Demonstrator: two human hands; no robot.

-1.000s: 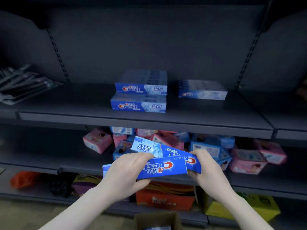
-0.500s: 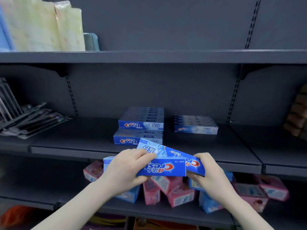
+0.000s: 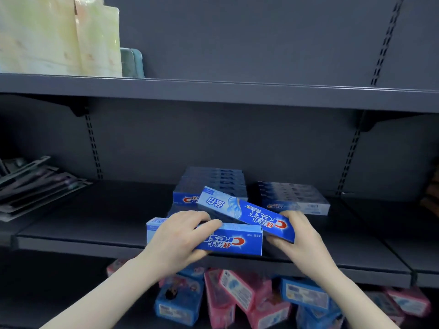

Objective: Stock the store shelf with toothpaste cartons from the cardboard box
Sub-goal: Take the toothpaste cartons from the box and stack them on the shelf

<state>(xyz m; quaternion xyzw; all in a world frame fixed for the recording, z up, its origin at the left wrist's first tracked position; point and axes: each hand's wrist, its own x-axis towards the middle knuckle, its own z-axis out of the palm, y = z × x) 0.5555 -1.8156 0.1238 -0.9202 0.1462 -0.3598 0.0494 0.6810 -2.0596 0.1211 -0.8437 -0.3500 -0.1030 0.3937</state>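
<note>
Evidently for placement, the hands each gripped a toothpaste carton, left hand (image 3: pixel 175 241) the near carton (image 3: pixel 228 239), right hand (image 3: pixel 299 236) the tilted carton (image 3: pixel 247 213), over the shelf (image 3: pixel 83 224) near stocked stacks (image 3: pixel 294 198).

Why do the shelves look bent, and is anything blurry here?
Head view: the wide-angle lens bows the upper shelf edge; lighting is dim and bluish; the right hand is slightly motion-smeared, the pink boxes below look soft, while the carton in the left hand reads sharply.

Both forearms are bare, no sleeves, rings or watch visible.
</note>
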